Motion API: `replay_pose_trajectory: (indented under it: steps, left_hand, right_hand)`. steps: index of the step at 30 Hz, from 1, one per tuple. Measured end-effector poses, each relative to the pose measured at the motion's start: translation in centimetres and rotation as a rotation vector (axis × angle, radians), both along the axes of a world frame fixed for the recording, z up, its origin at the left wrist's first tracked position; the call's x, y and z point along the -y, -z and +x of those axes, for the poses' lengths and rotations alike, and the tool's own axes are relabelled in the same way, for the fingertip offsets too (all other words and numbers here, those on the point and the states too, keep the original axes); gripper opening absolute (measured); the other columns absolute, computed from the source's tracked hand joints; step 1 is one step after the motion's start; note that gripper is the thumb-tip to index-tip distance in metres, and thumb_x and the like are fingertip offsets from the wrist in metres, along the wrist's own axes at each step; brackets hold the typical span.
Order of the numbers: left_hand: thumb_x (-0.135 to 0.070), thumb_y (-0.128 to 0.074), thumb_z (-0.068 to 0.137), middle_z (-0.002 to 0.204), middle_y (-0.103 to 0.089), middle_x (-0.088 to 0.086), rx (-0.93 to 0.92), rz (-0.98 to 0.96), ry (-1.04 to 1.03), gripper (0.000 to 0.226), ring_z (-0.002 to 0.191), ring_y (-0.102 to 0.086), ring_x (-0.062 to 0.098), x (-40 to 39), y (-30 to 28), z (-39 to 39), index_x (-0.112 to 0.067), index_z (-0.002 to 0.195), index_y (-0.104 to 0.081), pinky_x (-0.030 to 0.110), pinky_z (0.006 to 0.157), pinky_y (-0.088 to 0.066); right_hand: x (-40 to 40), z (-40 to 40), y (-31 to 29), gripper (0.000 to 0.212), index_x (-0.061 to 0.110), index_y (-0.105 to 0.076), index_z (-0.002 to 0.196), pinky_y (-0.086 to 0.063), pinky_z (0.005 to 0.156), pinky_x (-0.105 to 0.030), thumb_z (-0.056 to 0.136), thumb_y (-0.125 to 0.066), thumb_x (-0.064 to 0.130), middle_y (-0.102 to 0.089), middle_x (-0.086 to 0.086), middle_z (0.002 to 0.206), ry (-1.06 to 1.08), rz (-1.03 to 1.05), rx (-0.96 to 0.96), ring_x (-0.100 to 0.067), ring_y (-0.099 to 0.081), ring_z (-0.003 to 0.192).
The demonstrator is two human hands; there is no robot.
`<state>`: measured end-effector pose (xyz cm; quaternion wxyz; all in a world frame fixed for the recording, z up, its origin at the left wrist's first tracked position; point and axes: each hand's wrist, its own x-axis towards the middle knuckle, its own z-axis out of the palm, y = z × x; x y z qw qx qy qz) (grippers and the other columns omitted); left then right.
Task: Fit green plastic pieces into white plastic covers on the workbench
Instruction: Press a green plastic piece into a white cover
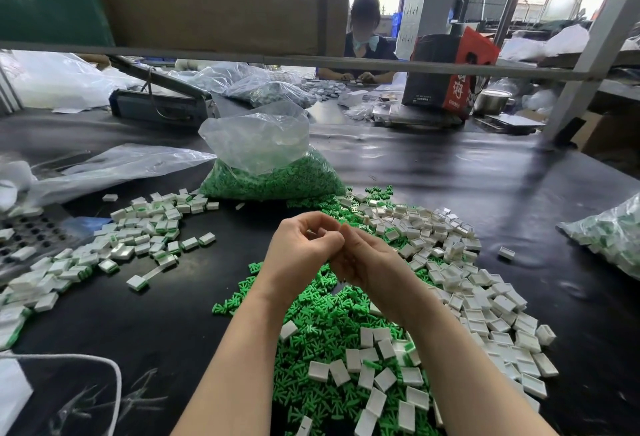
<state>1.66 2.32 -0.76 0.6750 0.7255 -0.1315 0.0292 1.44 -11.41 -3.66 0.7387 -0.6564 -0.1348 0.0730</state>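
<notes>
Far left: perforated dark tray (pixel 33 239) at bench edge, a few white pieces on it.
Left pile: finished white covers with green inside (pixel 138 227), scattered loose on the black workbench (pixel 145 324).
Back centre: clear bag of green pieces (pixel 273 172), open top, standing upright.
My left hand (pixel 301 255): raised over the piles, fingers curled in, tips meeting my right hand; whatever I'm pinching is hidden, can't tell.
My right hand (pixel 367 262): fingers curled, touching left fingertips; contents hidden too, can't tell what's gripped.
Under my hands: loose green plastic pieces (pixel 322 324), heap running toward me, some white ones mixed in.
Right: white plastic covers (pixel 485 297), big loose heap, touching the green heap.
Far right: another clear bag (pixel 613 234) with white and green parts, apart from the heaps.
</notes>
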Motion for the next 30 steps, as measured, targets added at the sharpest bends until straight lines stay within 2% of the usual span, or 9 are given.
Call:
replay_pose_trajectory:
  steps: [2,4,8,11,14,18,21,27,30]
  left_hand:
    - [-0.015,-0.058,0.066,0.056,-0.060,0.015,-0.006,-0.025,-0.001,0.013,0.053,-0.056,0.027,0.08,0.10,0.06,-0.008,0.073,-0.067,0.038,0.059,-0.048]
    - [-0.013,-0.057,0.066,0.053,-0.060,0.014,-0.009,-0.047,0.003,0.012,0.048,-0.057,0.026,0.09,0.15,0.09,-0.006,0.071,-0.065,0.034,0.056,-0.049]
    - [-0.007,-0.056,0.069,0.051,-0.057,0.015,-0.025,-0.087,0.031,0.007,0.044,-0.055,0.026,0.22,0.14,-0.06,-0.004,0.070,-0.063,0.029,0.049,-0.049]
    - [0.005,-0.055,0.079,0.049,-0.056,0.012,-0.027,-0.102,0.048,0.012,0.042,-0.054,0.024,0.29,0.15,-0.18,-0.001,0.070,-0.062,0.026,0.047,-0.048]
    - [0.009,-0.054,0.082,0.050,-0.052,0.005,-0.023,-0.086,0.023,0.020,0.045,-0.050,0.016,0.33,0.19,-0.14,-0.003,0.068,-0.061,0.021,0.047,-0.046]
    - [0.006,-0.054,0.083,0.050,-0.054,0.003,-0.018,-0.071,0.025,0.021,0.046,-0.053,0.014,0.29,0.08,-0.23,-0.006,0.066,-0.059,0.020,0.049,-0.046]
    - [-0.009,-0.058,0.075,0.057,-0.052,0.010,-0.024,-0.054,0.013,0.008,0.055,-0.048,0.019,0.33,0.03,-0.22,-0.008,0.067,-0.059,0.026,0.056,-0.042]
    - [-0.018,-0.057,0.066,0.055,-0.052,0.003,-0.049,-0.008,0.014,0.006,0.059,-0.045,0.018,0.11,0.17,-0.21,-0.015,0.061,-0.059,0.029,0.058,-0.039]
    - [-0.018,-0.057,0.066,0.054,-0.055,0.002,-0.060,0.011,0.024,0.006,0.060,-0.046,0.019,0.05,0.16,-0.14,-0.016,0.061,-0.060,0.032,0.062,-0.038]
  right_hand:
    - [-0.08,-0.03,-0.01,0.041,0.014,-0.067,0.103,-0.038,0.056,-0.021,0.092,-0.053,0.050,-0.051,0.011,0.063,0.006,-0.051,0.043,-0.007,-0.042,0.059]
    - [-0.18,-0.13,-0.09,0.033,0.021,-0.070,0.097,-0.043,0.054,-0.018,0.094,-0.051,0.048,-0.052,0.011,0.064,0.005,-0.050,0.047,-0.005,-0.046,0.058]
    - [-0.19,-0.22,-0.22,0.050,0.005,-0.064,0.099,-0.042,0.054,-0.020,0.093,-0.050,0.052,-0.053,0.009,0.065,-0.001,-0.034,0.052,-0.006,-0.049,0.059]
    - [-0.13,-0.25,-0.14,0.044,0.007,-0.066,0.098,-0.035,0.057,-0.024,0.091,-0.052,0.048,-0.053,0.010,0.065,0.004,-0.007,0.059,-0.007,-0.046,0.059]
    - [-0.24,-0.45,-0.22,0.038,0.015,-0.067,0.089,-0.035,0.057,-0.023,0.086,-0.056,0.051,-0.053,0.011,0.063,-0.001,0.019,0.074,-0.006,-0.044,0.058]
    - [-0.32,-0.46,-0.19,0.035,0.013,-0.067,0.092,-0.034,0.055,-0.021,0.092,-0.052,0.045,-0.051,0.014,0.062,0.034,-0.010,0.097,-0.005,-0.041,0.057]
    - [-0.34,-0.50,-0.22,0.031,0.017,-0.068,0.090,-0.033,0.053,-0.018,0.094,-0.051,0.042,-0.049,0.015,0.061,0.027,-0.006,0.100,-0.004,-0.040,0.056]
    - [-0.16,-0.42,0.00,0.045,0.000,-0.062,0.100,-0.036,0.054,-0.017,0.093,-0.051,0.043,-0.051,0.015,0.061,0.011,-0.028,0.074,-0.003,-0.041,0.056]
    - [-0.13,-0.52,-0.01,0.040,0.007,-0.065,0.100,-0.037,0.056,-0.019,0.092,-0.051,0.043,-0.052,0.016,0.062,0.009,-0.033,0.067,-0.003,-0.041,0.058]
